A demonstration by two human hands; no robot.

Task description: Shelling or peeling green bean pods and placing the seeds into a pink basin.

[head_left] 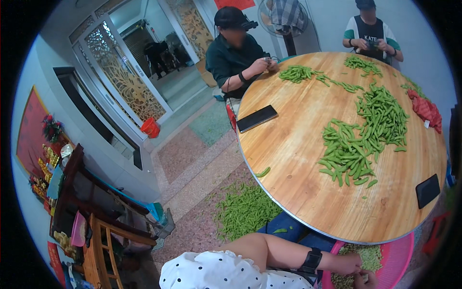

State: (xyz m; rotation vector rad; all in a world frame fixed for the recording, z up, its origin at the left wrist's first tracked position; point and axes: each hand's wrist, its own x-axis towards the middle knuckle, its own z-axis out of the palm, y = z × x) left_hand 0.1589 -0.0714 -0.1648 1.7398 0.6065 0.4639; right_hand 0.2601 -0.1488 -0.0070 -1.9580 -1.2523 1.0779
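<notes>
My left hand is held over a round pink basket at the lower right, its fingers pinched together. Close beside it, my right hand is cut off by the lower edge, fingers bent in to meet the left fingertips. Whatever lies between the fingers is too small to make out. Pale green shelled beans and light-coloured bits lie in the basket below. A black strap wraps my left wrist. On the round wooden table sits a large pile of green bean pods.
Many pods are heaped on the floor left of the table. Two phones and a red mesh bag rest on the tabletop. Two people work at its far side. A red bucket stands by the doorway.
</notes>
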